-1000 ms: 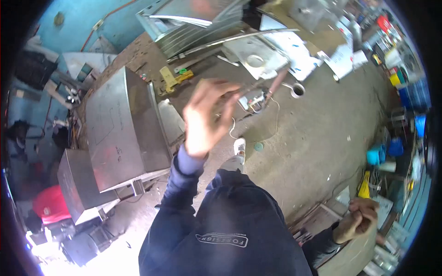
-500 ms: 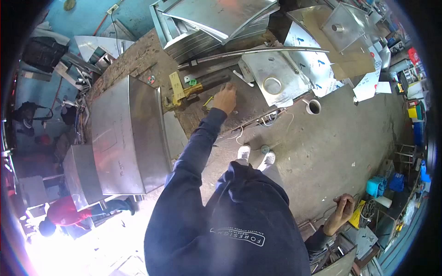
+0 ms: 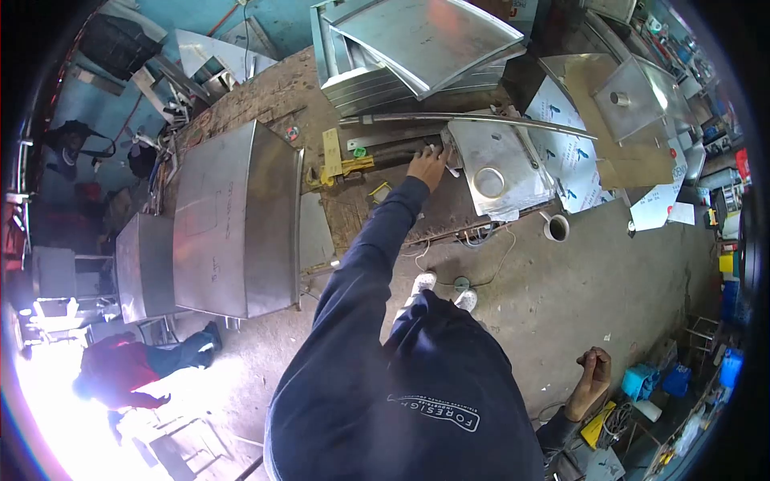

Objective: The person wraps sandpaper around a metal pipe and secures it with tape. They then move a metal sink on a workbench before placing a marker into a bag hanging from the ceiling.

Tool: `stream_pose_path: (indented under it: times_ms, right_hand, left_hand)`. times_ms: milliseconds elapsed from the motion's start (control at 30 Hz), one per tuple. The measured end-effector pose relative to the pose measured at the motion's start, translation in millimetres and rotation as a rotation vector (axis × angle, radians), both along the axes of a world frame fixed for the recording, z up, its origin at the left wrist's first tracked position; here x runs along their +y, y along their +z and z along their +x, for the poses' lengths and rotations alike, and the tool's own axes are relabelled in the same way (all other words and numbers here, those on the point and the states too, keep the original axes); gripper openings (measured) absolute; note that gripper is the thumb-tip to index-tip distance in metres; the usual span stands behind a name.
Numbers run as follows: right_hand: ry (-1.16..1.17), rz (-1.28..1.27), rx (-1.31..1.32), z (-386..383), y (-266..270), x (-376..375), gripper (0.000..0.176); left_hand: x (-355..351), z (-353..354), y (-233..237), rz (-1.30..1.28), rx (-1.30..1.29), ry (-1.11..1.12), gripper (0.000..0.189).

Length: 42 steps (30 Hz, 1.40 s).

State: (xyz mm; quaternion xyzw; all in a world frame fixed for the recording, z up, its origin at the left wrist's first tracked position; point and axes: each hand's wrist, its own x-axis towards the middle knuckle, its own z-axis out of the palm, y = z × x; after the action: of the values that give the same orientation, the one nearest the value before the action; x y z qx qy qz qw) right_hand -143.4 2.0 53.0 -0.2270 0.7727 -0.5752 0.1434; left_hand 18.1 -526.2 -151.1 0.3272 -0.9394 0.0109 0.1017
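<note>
My left hand [image 3: 428,167] reaches over the workbench, its fingers closed around a slim white pen-like stick [image 3: 454,171]. One end of the stick shows beside the hand; the rest is covered. Left of the hand lies a yellow clamp-like tool [image 3: 346,167] with a dark bar, next to a flat yellow strip [image 3: 331,151] and a small green item [image 3: 359,152]. Just right of the hand are stacked metal plates with a round ring [image 3: 490,183] on top. My right hand [image 3: 593,377] hangs low at the right with curled fingers, nothing visible in it.
A large sheet-metal box [image 3: 210,220] stands at the bench's left. Metal trays [image 3: 429,40] are stacked at the back, a long metal rod [image 3: 473,119] in front. A mug [image 3: 555,228] sits by the bench edge. A person [image 3: 132,369] is near bright welding light, lower left.
My left hand has moved right and closed over the white stick, which lay uncovered before. My right hand stays low with curled fingers. The whole view has shifted.
</note>
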Motion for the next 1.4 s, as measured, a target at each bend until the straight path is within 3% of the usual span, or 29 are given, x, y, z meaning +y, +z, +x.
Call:
stream_pose_path:
  times_ms: [100, 200, 267, 367, 467, 667, 733, 867, 1033, 1133, 1200, 1267, 1333, 1400]
  right_hand:
    - [0.021, 0.008, -0.027, -6.8, -9.4, -3.7, 0.011]
    - [0.042, 0.018, -0.038, -10.3, -11.3, -14.2, 0.010]
    - [0.056, 0.021, -0.050, -11.6, -10.5, -21.7, 0.010]
    - [0.083, 0.046, -0.063, -11.9, -11.2, -34.0, 0.010]
    - [0.138, 0.041, -0.043, -12.8, -13.6, -47.0, 0.010]
    - [0.166, 0.035, -0.059, -11.7, -15.1, -77.9, 0.009]
    - [0.197, 0.069, -0.059, -16.7, -15.9, -83.4, 0.009]
    - [0.234, 0.036, -0.051, -16.4, -2.7, -90.4, 0.011]
    - [0.159, -0.029, -0.095, -16.5, -27.0, -67.6, 0.013]
    - [0.104, -0.047, -0.145, -16.9, -31.1, -57.2, 0.012]
    - [0.093, -0.026, -0.137, -16.9, -38.4, -48.5, 0.012]
    - [0.075, -0.034, -0.144, -20.9, -43.9, -42.3, 0.012]
    - [0.065, -0.041, -0.159, -22.3, -46.8, -38.2, 0.012]
    - [0.069, -0.051, -0.175, -26.3, -46.4, -37.6, 0.013]
  left_hand:
    - [4.6, -1.7, 0.4, -0.032, -0.033, 0.008, 0.065]
    - [16.2, 4.5, 4.9, 0.058, -0.126, 0.055, 0.053]
    - [23.2, 12.4, 2.3, -0.023, -0.041, -0.072, 0.028]
    - [37.3, 29.6, 32.4, 0.011, -0.119, -0.145, 0.021]
    - [52.7, 41.5, 26.6, 0.026, 0.073, -0.092, 0.019]
    - [61.9, 61.0, 7.4, 0.022, 0.129, 0.043, 0.018]
    - [66.0, 63.3, 15.6, 0.279, 0.094, 0.156, 0.018]
    - [64.1, 69.1, -10.2, 0.113, 0.253, 0.023, 0.027]
    - [82.7, 56.2, 30.5, 0.077, 0.354, 0.072, 0.023]
    - [82.3, 54.9, 27.5, 0.035, 0.380, 0.106, 0.022]
    - [88.4, 48.3, 38.0, 0.198, 0.436, 0.271, 0.025]
    - [100.1, 39.9, 50.5, 0.212, 0.547, 0.262, 0.028]
    - [106.8, 38.3, 52.5, 0.509, 0.818, 0.307, 0.029]
    - [119.6, 37.9, 58.7, 0.565, 0.839, 0.322, 0.026]
